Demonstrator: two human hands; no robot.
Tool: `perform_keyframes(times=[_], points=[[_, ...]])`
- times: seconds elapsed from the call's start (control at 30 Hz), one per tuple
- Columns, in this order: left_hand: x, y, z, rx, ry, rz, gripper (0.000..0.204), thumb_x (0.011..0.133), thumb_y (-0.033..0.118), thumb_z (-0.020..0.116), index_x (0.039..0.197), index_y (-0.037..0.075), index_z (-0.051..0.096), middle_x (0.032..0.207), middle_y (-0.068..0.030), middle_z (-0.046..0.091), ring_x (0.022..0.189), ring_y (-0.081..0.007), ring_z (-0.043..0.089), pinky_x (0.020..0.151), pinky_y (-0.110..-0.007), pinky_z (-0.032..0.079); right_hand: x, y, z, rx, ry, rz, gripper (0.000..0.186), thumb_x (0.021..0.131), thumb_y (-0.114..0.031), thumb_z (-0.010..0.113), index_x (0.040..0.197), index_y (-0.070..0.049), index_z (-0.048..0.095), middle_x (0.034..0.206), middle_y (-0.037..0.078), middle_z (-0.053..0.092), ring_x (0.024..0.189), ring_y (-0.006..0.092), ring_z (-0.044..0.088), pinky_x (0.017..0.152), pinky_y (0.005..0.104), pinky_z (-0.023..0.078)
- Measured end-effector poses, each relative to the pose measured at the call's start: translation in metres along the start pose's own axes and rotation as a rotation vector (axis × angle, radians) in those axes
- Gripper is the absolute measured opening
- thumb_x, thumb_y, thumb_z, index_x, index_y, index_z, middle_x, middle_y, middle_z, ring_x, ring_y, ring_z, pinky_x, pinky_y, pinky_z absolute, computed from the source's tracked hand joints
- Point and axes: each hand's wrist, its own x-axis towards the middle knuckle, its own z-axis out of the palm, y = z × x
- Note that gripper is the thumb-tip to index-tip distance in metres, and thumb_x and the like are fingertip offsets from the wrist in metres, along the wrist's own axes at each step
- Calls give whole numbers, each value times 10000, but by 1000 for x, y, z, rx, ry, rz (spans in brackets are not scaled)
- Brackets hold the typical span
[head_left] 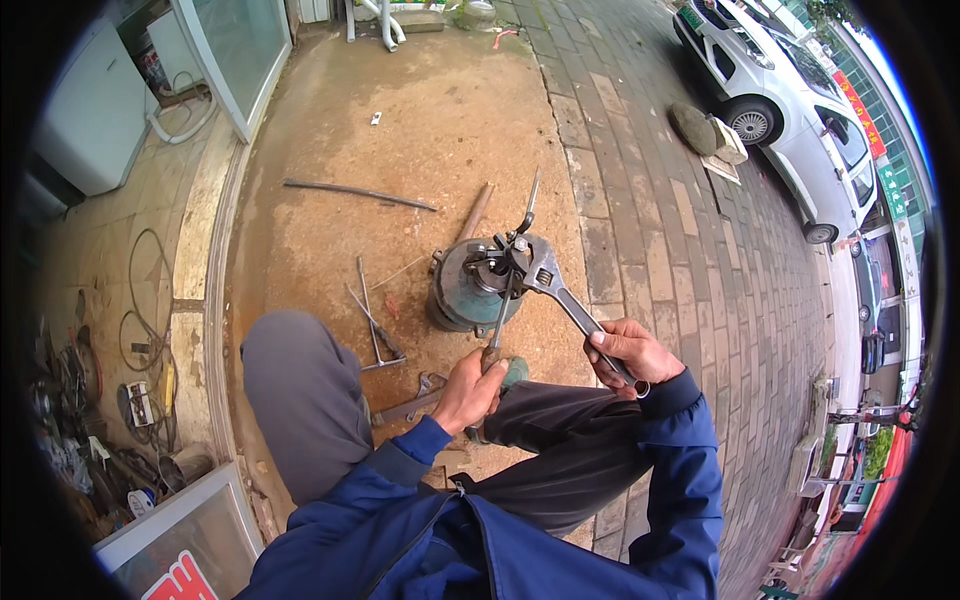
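The adjustable wrench (578,311) was dull grey metal, with a broad head, a long flat handle and a round hole at its tail end. Its head pointed forward and to the left, over the metal fittings (487,266) on top of a green round housing (458,304). Its long axis ran slantwise from there back to the right, so the handle hung above the brick paving (700,320), just past the right edge of the concrete patch (340,245). I could not tell whether its jaws gripped a fitting. The right hand (638,356) was closed around the tail end of the handle.

The left hand (468,393) was wrapped around the brown handle of a slim tool (499,325). Its shaft pointed forward with a slight lean to the right, reaching the same fittings. Beyond them a thin metal rod (534,192) pointed onward; whether it belonged to the slim tool was unclear.

The housing, scuffed and grimy, stood near the right edge of the concrete patch. A brown bar (476,211) lay at its far side, a black rod (360,193) farther toward the left edge, and a T-shaped tool (369,312) to its left.
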Motion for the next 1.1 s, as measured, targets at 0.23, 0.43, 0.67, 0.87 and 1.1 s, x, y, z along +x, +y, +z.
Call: perform_keyframes(times=[0.23,0.43,0.67,0.87,1.1], points=[[-5,4,5,-26,12,-30,251,1024,239,535,911,17,512,616,-35,544,512,-140,573,490,-315,470,10,43,81,294,114,-91,308,1080,-292,485,949,-18,535,579,70,491,396,137,415,346,267,347],[-1,-28,7,1008,459,501,488,978,463,521,1049,5,673,962,-215,682,925,-375,645,837,-474,509,100,68,243,682,533,-437,295,1093,-315,439,971,-51,491,589,89,504,376,185,447,340,304,374],[1,-11,3,339,71,196,332,982,333,536,995,7,598,870,-121,655,870,-246,652,771,-393,510,47,78,200,533,447,-404,303,1094,-304,445,969,-32,496,593,84,516,375,167,453,365,278,386],[-6,3,4,-43,3,26,237,1008,232,547,932,9,531,638,-35,544,457,-122,530,434,-295,428,-13,63,109,243,218,-219,320,1092,-290,454,954,-11,526,558,67,490,376,143,429,352,269,357],[0,-2,-2,-31,-26,24,230,1016,226,543,897,34,502,639,-17,525,470,-114,532,429,-284,428,-8,26,39,130,88,-56,312,1069,-276,508,910,-13,561,558,57,484,390,118,418,333,250,332]])
